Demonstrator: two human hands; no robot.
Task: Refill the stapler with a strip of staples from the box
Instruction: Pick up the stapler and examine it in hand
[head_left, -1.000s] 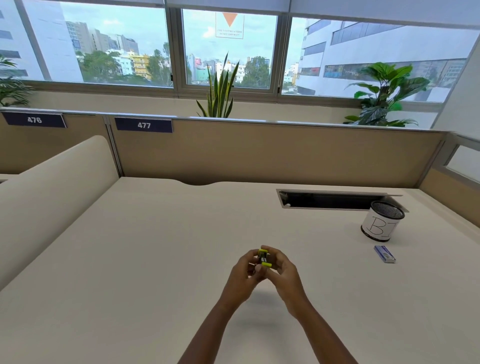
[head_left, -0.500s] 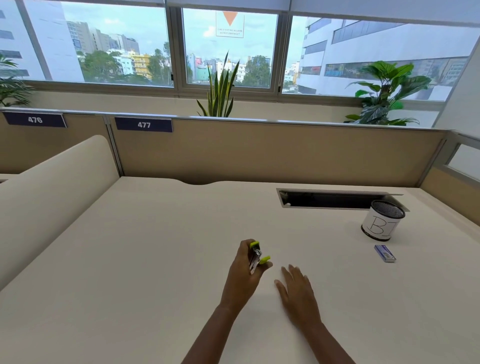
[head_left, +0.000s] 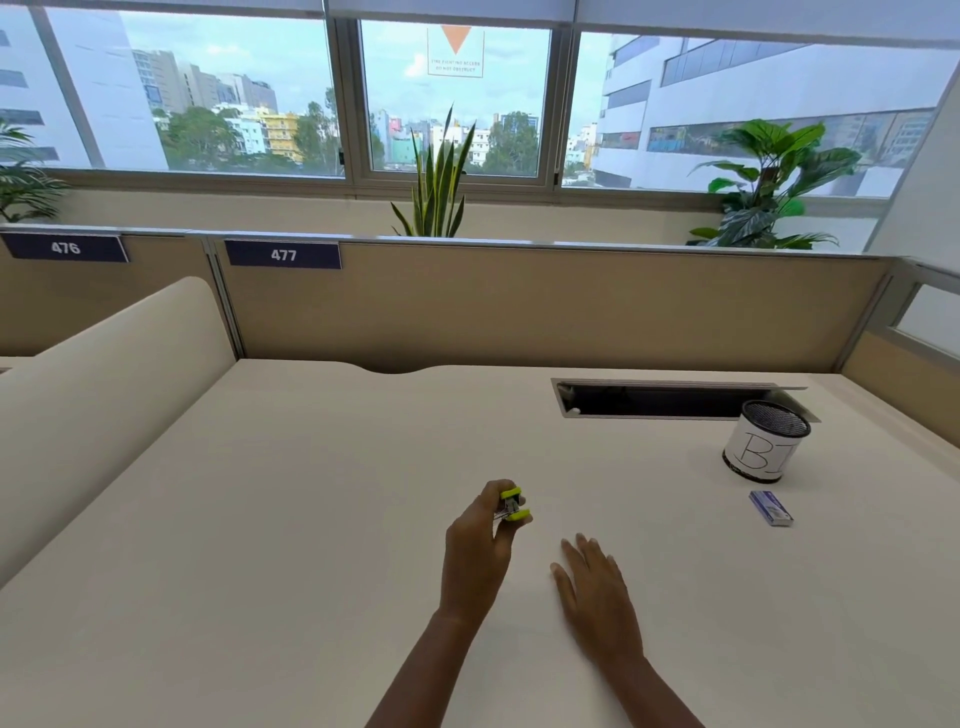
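A small yellow-green stapler (head_left: 513, 505) with a metal middle is held just above the desk in my left hand (head_left: 480, 545), gripped between thumb and fingers. Its yellow ends stick out past my fingertips. My right hand (head_left: 597, 597) lies flat, palm down, on the desk to the right of the left hand, fingers spread and holding nothing. A small blue staple box (head_left: 771, 508) lies on the desk far to the right, well apart from both hands.
A white mesh pen cup (head_left: 763, 452) marked "B1" stands behind the staple box. An open cable slot (head_left: 660, 401) is cut into the desk at the back right. A padded divider (head_left: 104, 395) borders the left; a partition wall (head_left: 519, 312) closes the back.
My right hand let go of the stapler and came down flat on the desk. The left hand kept the stapler and shifted slightly left.
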